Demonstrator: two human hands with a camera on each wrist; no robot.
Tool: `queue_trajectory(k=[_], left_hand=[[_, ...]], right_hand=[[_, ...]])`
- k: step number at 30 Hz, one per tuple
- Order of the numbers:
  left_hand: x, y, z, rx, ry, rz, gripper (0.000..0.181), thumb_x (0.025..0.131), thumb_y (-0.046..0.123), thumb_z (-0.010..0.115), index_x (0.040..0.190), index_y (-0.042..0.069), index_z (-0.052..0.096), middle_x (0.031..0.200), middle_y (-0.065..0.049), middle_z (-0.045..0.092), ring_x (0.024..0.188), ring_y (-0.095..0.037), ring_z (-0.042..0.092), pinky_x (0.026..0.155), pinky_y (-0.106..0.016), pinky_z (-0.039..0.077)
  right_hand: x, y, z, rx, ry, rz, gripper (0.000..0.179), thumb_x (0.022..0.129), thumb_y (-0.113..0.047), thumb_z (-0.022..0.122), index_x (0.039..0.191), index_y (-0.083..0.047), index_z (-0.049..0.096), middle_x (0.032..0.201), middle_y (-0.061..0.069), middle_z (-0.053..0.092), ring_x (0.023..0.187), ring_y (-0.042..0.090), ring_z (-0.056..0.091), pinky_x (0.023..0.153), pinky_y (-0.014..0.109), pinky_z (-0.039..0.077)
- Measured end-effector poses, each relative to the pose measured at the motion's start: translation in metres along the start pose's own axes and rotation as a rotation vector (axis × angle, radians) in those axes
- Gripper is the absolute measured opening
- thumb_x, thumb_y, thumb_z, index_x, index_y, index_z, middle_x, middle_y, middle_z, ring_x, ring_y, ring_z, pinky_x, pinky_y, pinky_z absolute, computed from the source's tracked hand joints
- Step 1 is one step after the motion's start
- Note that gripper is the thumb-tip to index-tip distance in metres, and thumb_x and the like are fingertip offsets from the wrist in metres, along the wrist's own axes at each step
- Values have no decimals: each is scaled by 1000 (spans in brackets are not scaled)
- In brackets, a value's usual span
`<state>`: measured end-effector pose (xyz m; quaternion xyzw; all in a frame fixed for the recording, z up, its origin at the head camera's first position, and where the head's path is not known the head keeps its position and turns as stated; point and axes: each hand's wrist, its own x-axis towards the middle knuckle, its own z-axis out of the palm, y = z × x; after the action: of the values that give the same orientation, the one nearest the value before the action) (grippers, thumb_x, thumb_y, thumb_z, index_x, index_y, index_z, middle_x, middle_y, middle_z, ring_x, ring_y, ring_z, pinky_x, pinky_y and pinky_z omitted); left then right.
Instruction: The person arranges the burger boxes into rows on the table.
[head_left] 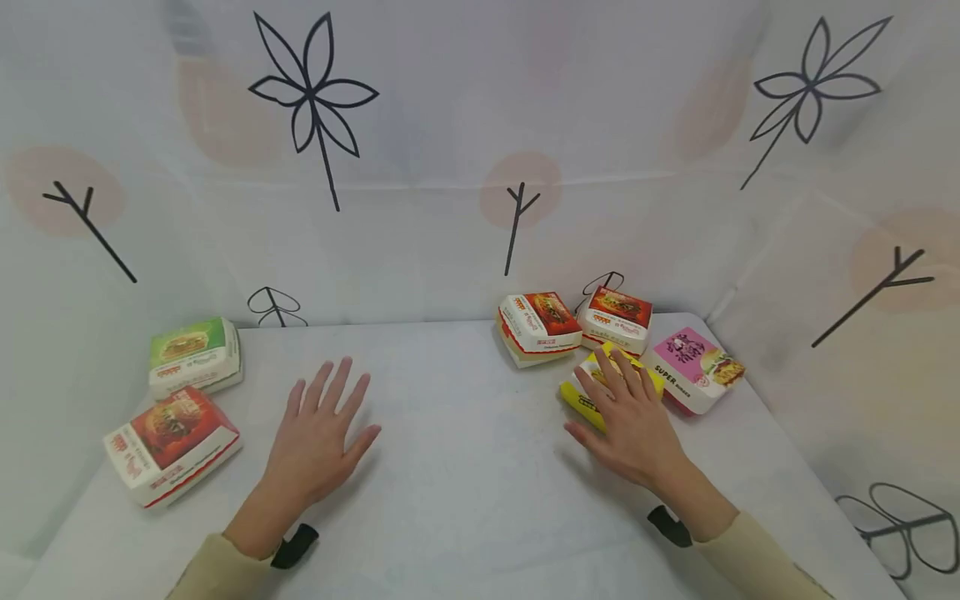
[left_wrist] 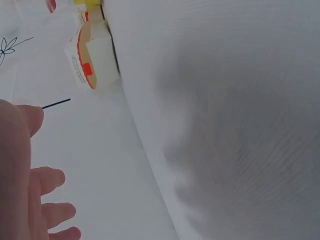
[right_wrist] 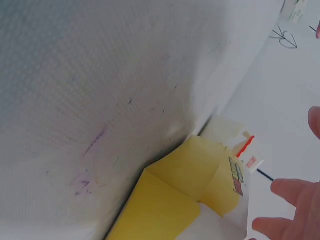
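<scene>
My left hand (head_left: 317,442) hovers over the white table left of centre, its fingers straight and spread, holding nothing. To the right, my right hand (head_left: 636,429) is held with spread fingers over a yellow burger box (head_left: 579,405) and partly covers it. In the right wrist view, the fingers (right_wrist: 292,192) appear apart from that yellow box (right_wrist: 172,192). A pink-topped burger box (head_left: 693,367) lies just right of the yellow one. Behind it are two red-and-white burger boxes, one at the left (head_left: 542,325) and one at the right (head_left: 617,317).
On the table's left side lie a green-topped burger box (head_left: 195,354) and, nearer to me, a larger red-and-white one (head_left: 174,446). A white cloth (head_left: 420,233) with leaf and twig drawings hangs behind the table (head_left: 450,500) and along its sides.
</scene>
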<state>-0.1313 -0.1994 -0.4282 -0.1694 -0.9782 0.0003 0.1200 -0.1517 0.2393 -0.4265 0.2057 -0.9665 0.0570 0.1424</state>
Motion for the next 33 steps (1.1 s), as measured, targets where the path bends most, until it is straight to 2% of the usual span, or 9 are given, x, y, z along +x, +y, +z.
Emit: queue_trajectory(k=[7,12,20,23,25,27,29,31,33], left_hand=[[3,-7,-11,-33,-49,-32,69,95,45,62,151,9,43,155,-18,39,140,-39,36,114,-60,23],[7,-18,-25,-81,-46,-58,62,93,35,68,146,6,51,145,-20,51,131,-40,48,109,-60,34],[15,-41,-48,-170,-59,-162,46,97,31,63,136,7,61,127,-21,64,115,-42,61,88,-58,52],[18,-56,-53,-224,-61,-199,43,100,32,59,135,7,61,124,-24,65,93,-37,68,72,-48,57],[18,-69,-54,-253,-43,-215,42,101,32,57,135,8,62,116,-24,68,70,-28,64,55,-39,52],[19,-81,-57,-276,-33,-234,42,102,33,54,135,8,62,100,-21,71,55,-19,52,46,-32,41],[18,-94,-60,-287,-14,-245,41,102,33,53,134,8,62,87,-16,71,50,-17,44,44,-30,34],[18,-107,-64,-283,-13,-273,41,102,33,53,134,9,63,79,-12,69,54,-19,47,45,-30,34],[18,-121,-67,-286,-5,-299,41,102,34,53,132,8,64,83,-15,69,60,-22,51,47,-31,34]], right_hand=[[2,-1,2,64,29,-21,68,86,-45,72,143,-11,55,154,18,38,141,41,30,110,62,30],[3,-6,-1,188,4,19,60,87,-33,75,140,-11,56,151,15,43,136,38,38,108,62,34],[4,-16,-5,329,41,46,47,90,-21,75,133,-10,61,143,11,52,132,32,46,108,60,36],[3,-19,-6,370,56,41,43,91,-20,73,132,-11,63,143,10,53,131,31,46,105,57,42],[3,-21,-4,415,57,37,42,92,-18,72,132,-11,62,143,9,53,131,30,47,102,55,45],[2,-23,-2,463,56,40,41,93,-17,70,133,-10,62,142,7,54,131,29,48,102,54,45],[1,-24,2,501,60,39,42,93,-15,70,134,-10,61,142,6,55,131,28,49,102,54,45],[0,-25,4,535,61,36,43,94,-14,69,135,-9,60,142,5,55,131,27,49,102,54,45],[0,-27,6,570,63,27,44,94,-13,69,136,-10,59,141,4,56,132,26,49,102,53,45]])
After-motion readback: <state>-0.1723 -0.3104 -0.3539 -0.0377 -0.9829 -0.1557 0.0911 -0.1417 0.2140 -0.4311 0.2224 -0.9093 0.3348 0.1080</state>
